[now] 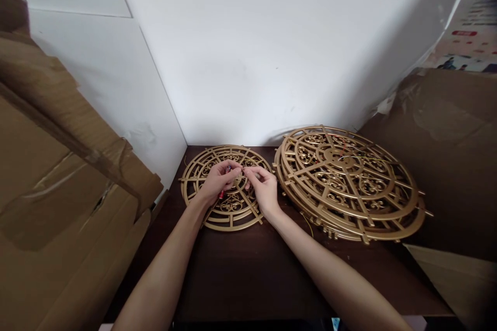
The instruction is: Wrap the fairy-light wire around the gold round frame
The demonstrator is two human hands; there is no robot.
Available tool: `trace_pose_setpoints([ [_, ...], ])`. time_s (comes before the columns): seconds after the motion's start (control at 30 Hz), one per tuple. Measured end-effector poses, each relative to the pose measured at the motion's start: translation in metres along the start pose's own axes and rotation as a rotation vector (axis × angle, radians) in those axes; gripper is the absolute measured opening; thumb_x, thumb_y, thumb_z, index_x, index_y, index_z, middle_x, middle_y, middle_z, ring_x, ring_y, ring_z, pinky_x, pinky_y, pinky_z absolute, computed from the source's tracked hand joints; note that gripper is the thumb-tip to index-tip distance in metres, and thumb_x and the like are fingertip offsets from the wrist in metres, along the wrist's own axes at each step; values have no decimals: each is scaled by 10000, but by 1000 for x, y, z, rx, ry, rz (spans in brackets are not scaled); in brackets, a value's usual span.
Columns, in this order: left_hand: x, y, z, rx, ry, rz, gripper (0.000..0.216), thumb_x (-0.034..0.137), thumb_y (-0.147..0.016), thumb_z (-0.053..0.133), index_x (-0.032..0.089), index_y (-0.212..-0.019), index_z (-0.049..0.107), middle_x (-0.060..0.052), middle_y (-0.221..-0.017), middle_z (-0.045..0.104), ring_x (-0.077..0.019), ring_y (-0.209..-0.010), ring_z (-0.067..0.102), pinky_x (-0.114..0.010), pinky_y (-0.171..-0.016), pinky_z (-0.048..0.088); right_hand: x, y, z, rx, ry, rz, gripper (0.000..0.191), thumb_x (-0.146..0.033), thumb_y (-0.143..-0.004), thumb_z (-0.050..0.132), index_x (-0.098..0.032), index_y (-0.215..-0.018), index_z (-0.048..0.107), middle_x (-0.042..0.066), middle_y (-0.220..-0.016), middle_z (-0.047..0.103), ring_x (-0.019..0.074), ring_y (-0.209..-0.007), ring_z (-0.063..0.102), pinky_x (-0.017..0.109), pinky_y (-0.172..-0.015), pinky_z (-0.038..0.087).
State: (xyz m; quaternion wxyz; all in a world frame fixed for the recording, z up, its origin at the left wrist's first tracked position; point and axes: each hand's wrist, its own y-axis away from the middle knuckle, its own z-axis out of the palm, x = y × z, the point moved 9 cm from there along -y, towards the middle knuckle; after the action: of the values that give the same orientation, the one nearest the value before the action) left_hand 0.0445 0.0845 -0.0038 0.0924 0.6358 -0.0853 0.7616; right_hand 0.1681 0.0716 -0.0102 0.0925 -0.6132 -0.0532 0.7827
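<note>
Pinching tiny unclear piece [242, 168], left hand [220, 181] and right hand [266, 189] meeting over gold disc [233, 227]; probably stiff, light; rim suiting hold.

Round lattice [232, 206] looks metallic, softly glossy (satin, really); cardboard [73, 217] matt, tabletop [248, 274] smooth.

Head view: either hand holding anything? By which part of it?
Left hand: slim red item, seemingly by its middle, lower end jutting out. Right hand: seems to pinch; anything between fingertips is too small to tell.
</note>
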Motion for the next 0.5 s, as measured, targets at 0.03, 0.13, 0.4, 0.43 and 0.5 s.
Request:
trace_pose_setpoints([
  [0.03,0,0,0,1,-1,0,278,350,-725,746,136,-839,609,70,-542,387,-6,-388,270,-146,-359,161,0,0,-1,7,-6,-3,199,-358,-759,675,-164,-802,683,-14,-656,616,89,-491,507,241,-525,406],
  [0.13,0,0,1,1,1,3,279,351,-734,737,137,-851,601,70,-546,387,-5,-389,265,-144,-361,159,0,0,-1,11,-15,-8,192,-348,-755,679,-164,-810,688,-2,-729,639,88,-506,518,242,-531,415],
  [0.4,0,0,2,-7,14,0,274,338,-730,740,137,-845,593,65,-563,391,-4,-398,264,-139,-362,169,0,0,-2,31,-2,-17,233,-403,-753,676,-174,-796,657,-20,-689,618,94,-505,515,239,-519,413],
  [0.43,0,0,3,-13,16,-3,272,335,-730,739,136,-845,593,65,-568,390,-3,-400,261,-137,-362,168,0,1,-2,36,-7,-18,235,-405,-754,674,-175,-797,654,-23,-683,612,94,-505,513,238,-518,410],
  [0.5,0,0,4,-21,22,-10,267,327,-731,738,137,-848,590,66,-571,384,-4,-409,260,-132,-362,172,-1,1,-3,43,-15,-18,235,-405,-758,671,-175,-799,648,-28,-672,603,94,-505,509,238,-519,407],
])
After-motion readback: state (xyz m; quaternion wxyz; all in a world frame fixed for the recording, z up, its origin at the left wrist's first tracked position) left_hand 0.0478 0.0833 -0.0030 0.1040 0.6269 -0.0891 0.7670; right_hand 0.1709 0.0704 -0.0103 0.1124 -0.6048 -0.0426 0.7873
